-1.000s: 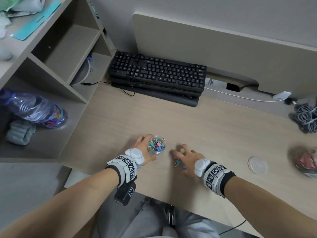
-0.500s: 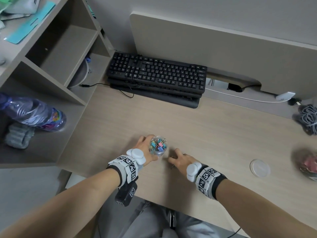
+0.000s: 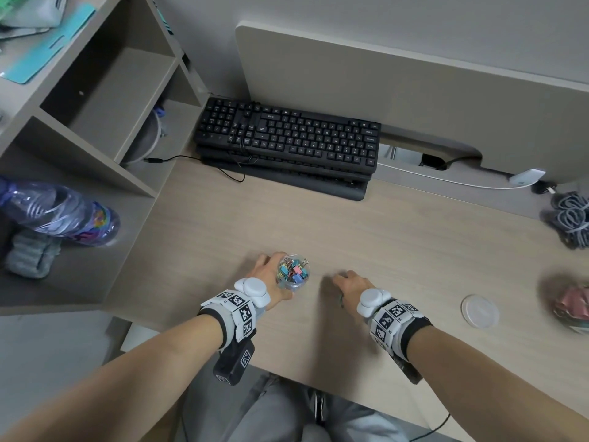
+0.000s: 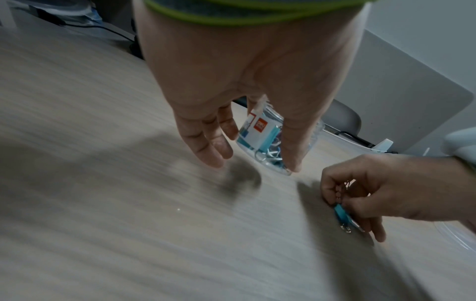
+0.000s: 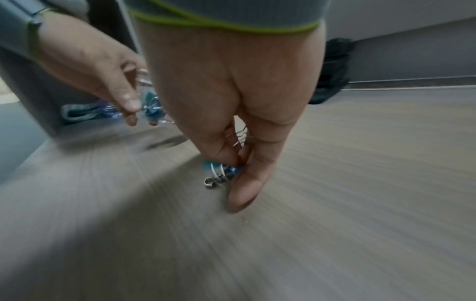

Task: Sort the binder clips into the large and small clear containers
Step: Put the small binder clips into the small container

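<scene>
My left hand [image 3: 275, 277] grips a small clear container [image 3: 293, 274] full of several coloured binder clips, near the desk's front edge. The left wrist view shows it tilted, with thumb and fingers [image 4: 213, 154] round the container [image 4: 260, 130]. Just to its right, my right hand [image 3: 342, 282] pinches small blue binder clips [image 5: 221, 171] low over the desk, thumb [image 5: 242, 193] pointing down. The same blue clips [image 4: 342, 213] show under my right hand [image 4: 345, 203]. A large clear container [image 3: 570, 304] holding pinkish clips sits blurred at the far right edge.
A round clear lid [image 3: 479, 311] lies on the desk [image 3: 382, 244] right of my right hand. A black keyboard [image 3: 287, 138] is at the back, a shelf unit with a water bottle [image 3: 60, 212] at left, and coiled grey cable [image 3: 570, 218] at far right.
My right hand has slid left toward the small container and closed its fingers on the blue clips. My left hand has kept its grip on the container.
</scene>
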Available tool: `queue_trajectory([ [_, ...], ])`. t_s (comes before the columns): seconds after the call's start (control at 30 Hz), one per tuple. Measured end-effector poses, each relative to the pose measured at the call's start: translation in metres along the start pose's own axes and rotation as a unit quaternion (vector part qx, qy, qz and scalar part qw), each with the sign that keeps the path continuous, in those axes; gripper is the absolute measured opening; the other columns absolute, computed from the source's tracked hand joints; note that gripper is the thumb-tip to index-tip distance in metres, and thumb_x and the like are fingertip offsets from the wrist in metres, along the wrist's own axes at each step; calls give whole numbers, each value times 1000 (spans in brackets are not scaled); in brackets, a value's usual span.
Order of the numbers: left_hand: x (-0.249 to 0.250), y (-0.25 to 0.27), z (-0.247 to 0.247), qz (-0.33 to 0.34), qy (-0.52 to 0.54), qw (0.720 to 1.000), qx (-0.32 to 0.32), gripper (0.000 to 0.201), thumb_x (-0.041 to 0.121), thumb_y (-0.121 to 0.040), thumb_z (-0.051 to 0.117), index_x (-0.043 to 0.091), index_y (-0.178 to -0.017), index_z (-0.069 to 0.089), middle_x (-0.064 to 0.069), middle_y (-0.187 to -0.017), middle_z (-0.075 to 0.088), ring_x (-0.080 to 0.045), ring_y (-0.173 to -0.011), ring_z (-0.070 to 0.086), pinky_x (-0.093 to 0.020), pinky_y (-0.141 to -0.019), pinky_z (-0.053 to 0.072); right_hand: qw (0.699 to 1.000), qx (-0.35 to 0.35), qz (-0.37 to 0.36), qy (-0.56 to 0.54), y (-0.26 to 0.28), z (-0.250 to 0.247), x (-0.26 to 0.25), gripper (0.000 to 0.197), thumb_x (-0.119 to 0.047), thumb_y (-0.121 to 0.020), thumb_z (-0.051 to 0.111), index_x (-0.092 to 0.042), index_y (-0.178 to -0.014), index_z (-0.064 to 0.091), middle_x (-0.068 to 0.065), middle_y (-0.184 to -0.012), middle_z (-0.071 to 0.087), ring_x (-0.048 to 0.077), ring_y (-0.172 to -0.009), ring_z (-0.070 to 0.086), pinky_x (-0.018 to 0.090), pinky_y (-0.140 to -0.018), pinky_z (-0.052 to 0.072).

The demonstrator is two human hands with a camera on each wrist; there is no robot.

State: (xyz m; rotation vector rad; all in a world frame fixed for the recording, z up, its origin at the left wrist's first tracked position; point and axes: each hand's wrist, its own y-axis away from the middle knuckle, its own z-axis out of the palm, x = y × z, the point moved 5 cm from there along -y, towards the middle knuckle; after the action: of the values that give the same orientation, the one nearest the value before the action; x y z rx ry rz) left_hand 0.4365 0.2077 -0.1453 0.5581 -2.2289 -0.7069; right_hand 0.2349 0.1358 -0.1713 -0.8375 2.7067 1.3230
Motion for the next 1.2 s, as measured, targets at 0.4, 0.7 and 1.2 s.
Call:
queue_trajectory([
  [0.4, 18, -1, 15, 23, -10, 1000, -15, 82, 24, -68, 82, 32, -138, 39, -1, -122, 39, -25, -99, 61, -37, -93, 52, 997, 28, 22, -70, 27, -8, 28, 28, -21, -89, 58, -13, -115, 47, 5, -121, 42, 28, -89, 57, 26, -62, 40],
  [0.7, 19, 1, 15, 28, -7, 1000, 1, 84, 23, -67, 84, 30, -139, 40, -2, -121, 40, -24, -98, 61, -31, -93, 50, 996, -24, -10, 89, 27, 27, -6, 57, 6, -84, 55, -11, -136, 39, 18, -143, 21, 38, -106, 57, 42, -85, 54],
  [1.2, 25, 6, 24, 40, -3, 999, -9, 82, 21, -69, 82, 28, -139, 40, -3, -124, 38, -24, -98, 60, -26, -88, 47, 985, 93, 39, -138, 29, -18, 38, 22, -5, -78, 59, -26, -76, 53, -2, -92, 50, 22, -71, 53, 30, -62, 47],
])
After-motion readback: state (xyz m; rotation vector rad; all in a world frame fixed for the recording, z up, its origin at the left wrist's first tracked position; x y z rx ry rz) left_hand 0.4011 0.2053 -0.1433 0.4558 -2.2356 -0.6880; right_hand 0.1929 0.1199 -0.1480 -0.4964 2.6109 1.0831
